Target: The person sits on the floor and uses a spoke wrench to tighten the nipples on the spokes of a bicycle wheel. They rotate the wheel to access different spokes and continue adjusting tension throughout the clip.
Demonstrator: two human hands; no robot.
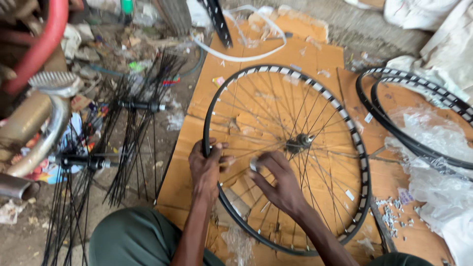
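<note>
On cardboard (295, 54), one spoked wheel (315, 88), left hand (204, 167) gripping rim, right hand (276, 182) pinching spoke, two bare rims (394, 133) beside.

wheel rim (363, 162): glossy black metal | spokes (276, 113): thin metal | cardboard sheet (295, 54): matt brown, creased

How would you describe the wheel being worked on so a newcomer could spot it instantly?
Start at the flattened brown cardboard on the floor. In its middle lies a black bicycle wheel, gripped by the left hand. Unlike the bare rims to its right, it has spokes and a hub.
</note>
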